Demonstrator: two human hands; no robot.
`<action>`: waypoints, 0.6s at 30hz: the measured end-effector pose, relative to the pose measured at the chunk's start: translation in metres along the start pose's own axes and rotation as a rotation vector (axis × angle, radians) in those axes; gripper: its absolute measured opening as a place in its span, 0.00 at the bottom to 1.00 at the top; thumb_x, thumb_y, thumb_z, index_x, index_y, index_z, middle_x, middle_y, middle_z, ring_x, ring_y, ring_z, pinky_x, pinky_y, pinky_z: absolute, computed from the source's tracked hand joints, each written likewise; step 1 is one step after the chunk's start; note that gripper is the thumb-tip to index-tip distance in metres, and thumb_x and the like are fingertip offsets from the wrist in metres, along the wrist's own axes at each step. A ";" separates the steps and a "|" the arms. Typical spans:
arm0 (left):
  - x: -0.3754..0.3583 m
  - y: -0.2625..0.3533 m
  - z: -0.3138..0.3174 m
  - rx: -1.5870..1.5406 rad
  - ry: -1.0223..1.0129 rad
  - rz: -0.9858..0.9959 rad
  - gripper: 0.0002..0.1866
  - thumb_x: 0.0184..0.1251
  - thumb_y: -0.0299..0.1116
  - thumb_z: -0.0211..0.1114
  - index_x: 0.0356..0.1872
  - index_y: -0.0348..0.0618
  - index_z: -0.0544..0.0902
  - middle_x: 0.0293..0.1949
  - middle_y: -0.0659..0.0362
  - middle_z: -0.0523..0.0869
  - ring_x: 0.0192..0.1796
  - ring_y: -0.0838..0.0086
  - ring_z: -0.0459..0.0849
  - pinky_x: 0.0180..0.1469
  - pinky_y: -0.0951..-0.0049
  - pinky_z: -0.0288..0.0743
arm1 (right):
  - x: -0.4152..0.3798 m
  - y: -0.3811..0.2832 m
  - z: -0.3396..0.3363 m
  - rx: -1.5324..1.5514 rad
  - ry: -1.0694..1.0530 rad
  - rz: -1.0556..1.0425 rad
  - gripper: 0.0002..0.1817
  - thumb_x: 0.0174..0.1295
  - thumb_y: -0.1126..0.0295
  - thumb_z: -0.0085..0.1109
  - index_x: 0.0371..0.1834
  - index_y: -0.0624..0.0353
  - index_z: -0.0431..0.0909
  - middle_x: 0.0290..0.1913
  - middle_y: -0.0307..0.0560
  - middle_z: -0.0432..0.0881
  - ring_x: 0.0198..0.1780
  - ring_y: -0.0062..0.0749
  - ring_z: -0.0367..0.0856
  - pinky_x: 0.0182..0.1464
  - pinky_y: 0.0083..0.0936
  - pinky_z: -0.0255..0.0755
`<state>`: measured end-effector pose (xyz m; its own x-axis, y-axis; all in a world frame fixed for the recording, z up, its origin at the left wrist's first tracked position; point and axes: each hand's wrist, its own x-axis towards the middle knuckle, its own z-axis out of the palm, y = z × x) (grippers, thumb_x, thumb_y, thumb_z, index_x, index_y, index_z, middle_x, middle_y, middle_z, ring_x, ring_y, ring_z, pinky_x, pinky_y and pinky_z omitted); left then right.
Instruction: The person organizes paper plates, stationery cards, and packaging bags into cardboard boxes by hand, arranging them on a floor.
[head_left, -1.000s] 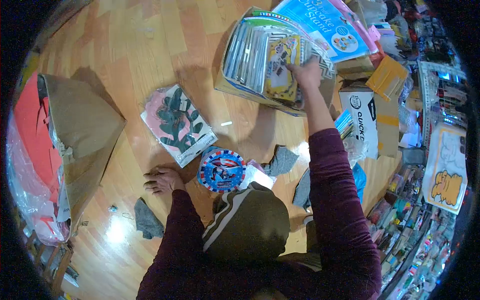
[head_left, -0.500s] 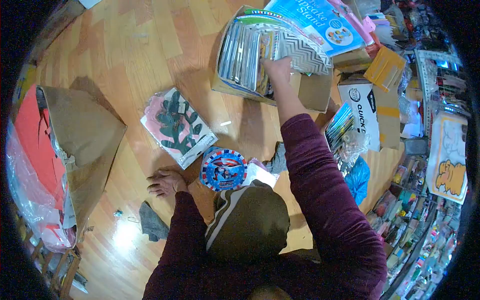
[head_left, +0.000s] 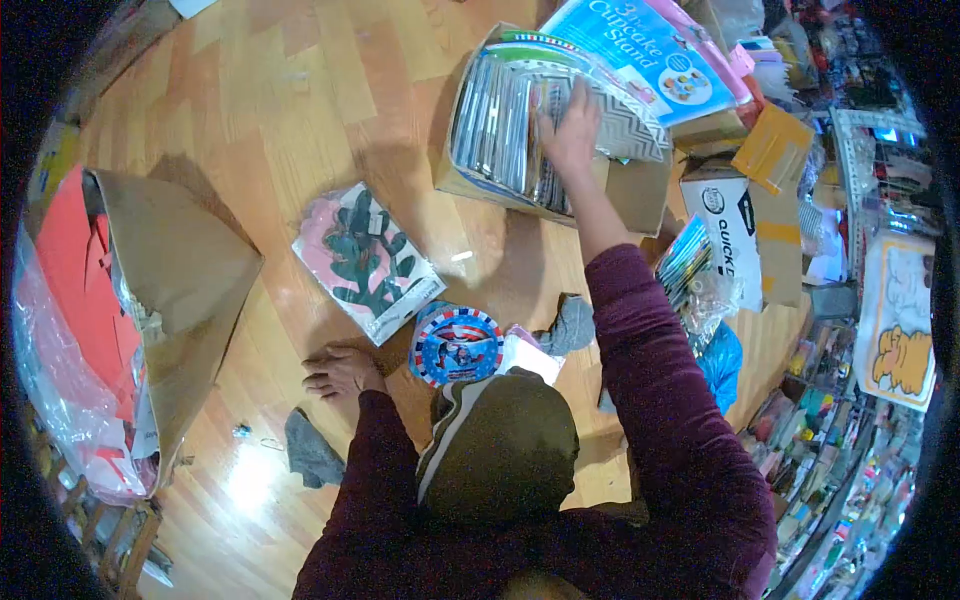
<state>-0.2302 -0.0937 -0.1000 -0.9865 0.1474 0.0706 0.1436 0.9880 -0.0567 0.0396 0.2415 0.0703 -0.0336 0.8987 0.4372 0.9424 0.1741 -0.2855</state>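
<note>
My left hand (head_left: 343,372) rests on the wooden floor with its fingers stretched out and nothing in it. Just above it lies a clear-wrapped packet (head_left: 365,262) with pink and dark green leafy shapes. Beside that is a stack of round blue, red and white printed plates (head_left: 457,346), partly hidden by my knee. My right hand (head_left: 573,132) reaches into an open cardboard box (head_left: 640,195), fingers extended over a row of upright thin packets (head_left: 492,115). A grey chevron-patterned sheet (head_left: 630,112) leans beside it in the box.
A blue cupcake stand package (head_left: 645,55) lies at the box's back right. A large cardboard box with red sheets (head_left: 85,290) stands at left. Grey socks (head_left: 312,450) lie on the floor. Crowded shelves (head_left: 840,480) line the right side.
My right hand has shifted from gripping down at the packets to a more spread pose over them, nearer the chevron sheet. My left hand stays on the floor. The view has shifted slightly.
</note>
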 end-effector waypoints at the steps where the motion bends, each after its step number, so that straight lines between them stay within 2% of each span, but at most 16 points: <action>1: 0.002 -0.006 0.013 0.031 0.021 0.012 0.33 0.58 0.54 0.41 0.61 0.44 0.55 0.60 0.39 0.54 0.62 0.47 0.54 0.58 0.47 0.48 | -0.001 0.000 0.003 -0.003 -0.012 0.009 0.38 0.49 0.60 0.54 0.61 0.64 0.50 0.59 0.64 0.55 0.61 0.55 0.52 0.60 0.44 0.51; 3: 0.001 -0.004 0.011 0.049 0.032 0.024 0.33 0.58 0.54 0.40 0.61 0.45 0.54 0.59 0.40 0.55 0.62 0.49 0.53 0.58 0.47 0.48 | 0.010 0.000 0.015 -0.121 -0.106 -0.074 0.32 0.54 0.61 0.49 0.61 0.61 0.52 0.64 0.57 0.50 0.64 0.52 0.48 0.61 0.47 0.46; 6: 0.001 -0.004 0.009 0.073 0.039 0.056 0.33 0.59 0.53 0.40 0.61 0.45 0.54 0.59 0.40 0.56 0.62 0.49 0.53 0.57 0.46 0.48 | 0.010 -0.006 0.034 -0.152 -0.189 -0.030 0.31 0.55 0.64 0.46 0.61 0.64 0.51 0.63 0.61 0.49 0.63 0.57 0.47 0.62 0.45 0.45; 7: 0.001 -0.005 0.009 0.084 0.043 0.058 0.33 0.59 0.53 0.40 0.61 0.45 0.54 0.59 0.40 0.56 0.62 0.49 0.53 0.57 0.46 0.48 | 0.007 -0.007 0.040 -0.174 -0.223 0.019 0.30 0.57 0.59 0.42 0.61 0.64 0.51 0.64 0.60 0.48 0.65 0.54 0.45 0.61 0.51 0.42; 8: 0.000 -0.001 0.006 0.064 0.040 0.035 0.32 0.59 0.53 0.40 0.61 0.45 0.53 0.59 0.39 0.56 0.62 0.49 0.53 0.57 0.46 0.47 | 0.005 -0.008 0.045 -0.169 -0.231 0.026 0.30 0.57 0.59 0.42 0.61 0.64 0.51 0.64 0.60 0.48 0.65 0.54 0.45 0.61 0.51 0.42; 10: -0.001 0.000 0.006 0.051 0.040 0.020 0.32 0.60 0.53 0.39 0.61 0.45 0.53 0.59 0.39 0.56 0.62 0.49 0.53 0.57 0.45 0.46 | 0.005 -0.007 0.053 -0.238 -0.233 0.075 0.34 0.57 0.51 0.39 0.63 0.61 0.50 0.65 0.57 0.47 0.66 0.49 0.43 0.62 0.53 0.36; 11: -0.001 0.000 0.006 0.050 0.030 0.021 0.32 0.60 0.52 0.39 0.62 0.44 0.53 0.59 0.39 0.55 0.62 0.48 0.52 0.57 0.45 0.46 | 0.005 -0.004 0.055 -0.252 -0.228 0.082 0.36 0.57 0.47 0.35 0.63 0.62 0.50 0.65 0.58 0.47 0.67 0.49 0.42 0.62 0.55 0.33; 15: -0.001 0.007 -0.012 -0.023 -0.044 0.007 0.32 0.61 0.52 0.38 0.61 0.43 0.52 0.60 0.37 0.52 0.63 0.46 0.50 0.58 0.45 0.45 | 0.012 0.008 0.045 -0.229 -0.253 0.101 0.38 0.56 0.44 0.35 0.62 0.63 0.50 0.65 0.58 0.47 0.67 0.48 0.42 0.61 0.57 0.32; 17: 0.000 0.007 -0.020 -0.026 -0.076 0.018 0.32 0.61 0.53 0.38 0.61 0.42 0.52 0.60 0.36 0.52 0.63 0.46 0.50 0.58 0.45 0.44 | 0.016 0.016 0.035 0.000 -0.338 0.129 0.39 0.55 0.44 0.38 0.62 0.64 0.51 0.64 0.59 0.50 0.66 0.48 0.46 0.63 0.51 0.37; 18: 0.001 0.007 -0.020 -0.011 -0.104 0.024 0.32 0.61 0.53 0.37 0.61 0.42 0.52 0.61 0.36 0.52 0.64 0.46 0.49 0.58 0.45 0.44 | 0.018 0.017 0.023 -0.002 -0.330 0.121 0.39 0.55 0.44 0.38 0.62 0.64 0.51 0.64 0.59 0.50 0.66 0.48 0.46 0.63 0.51 0.37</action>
<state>-0.2281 -0.0857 -0.0800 -0.9854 0.1665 -0.0342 0.1680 0.9847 -0.0459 0.0469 0.2698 0.0534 -0.0276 0.9945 0.1010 0.9467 0.0584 -0.3167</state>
